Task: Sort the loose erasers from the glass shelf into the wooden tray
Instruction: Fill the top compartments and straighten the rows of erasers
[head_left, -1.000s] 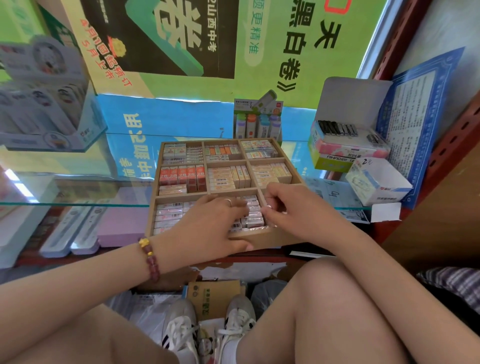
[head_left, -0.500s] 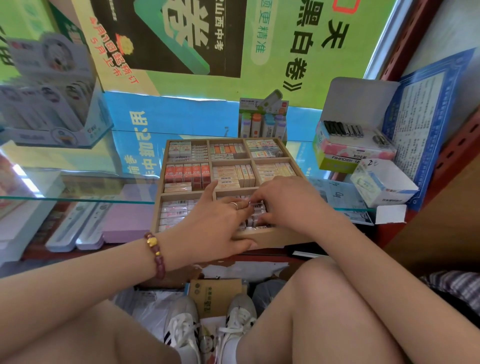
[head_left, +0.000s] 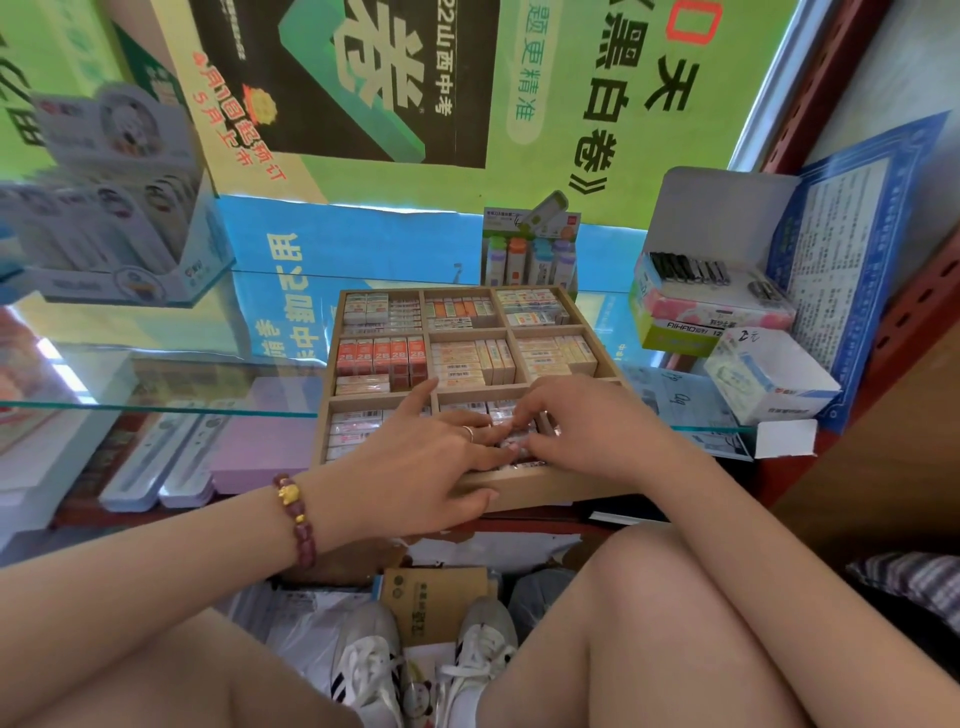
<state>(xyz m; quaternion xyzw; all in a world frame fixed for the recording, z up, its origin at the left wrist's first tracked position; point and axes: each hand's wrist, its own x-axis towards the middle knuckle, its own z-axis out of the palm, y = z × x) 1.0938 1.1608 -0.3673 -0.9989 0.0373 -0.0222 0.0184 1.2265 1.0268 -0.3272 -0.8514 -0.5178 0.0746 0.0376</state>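
Both hands were over the near row of the wooden tray (head_left: 545, 491), which sat on the glass shelf (head_left: 156, 376) at the centre of the frame. The left hand (head_left: 431, 457) lay spread and fairly flat. Its thumb ran along the outside of the tray's front wall, its forefinger pointed toward the top of the frame, and its other fingers reached into the front middle compartment, touching the wrapped erasers (head_left: 498, 415) there. The right hand (head_left: 587, 431) was arched, knuckles up, with its fingers curled down onto the same erasers beside the left fingertips. Whether it pinched one could not be told.

The tray had nine compartments in three rows of three, and erasers showed in each one. The middle-left compartment held a row of five red 2B erasers (head_left: 382, 356) standing upright.

Both forearms came in from the lower edge of the frame, above bare knees. The left wrist wore one bead bracelet (head_left: 293, 519), and one ring (head_left: 467, 432) showed on a left finger. Two white sneakers (head_left: 369, 670) showed at the bottom of the frame.
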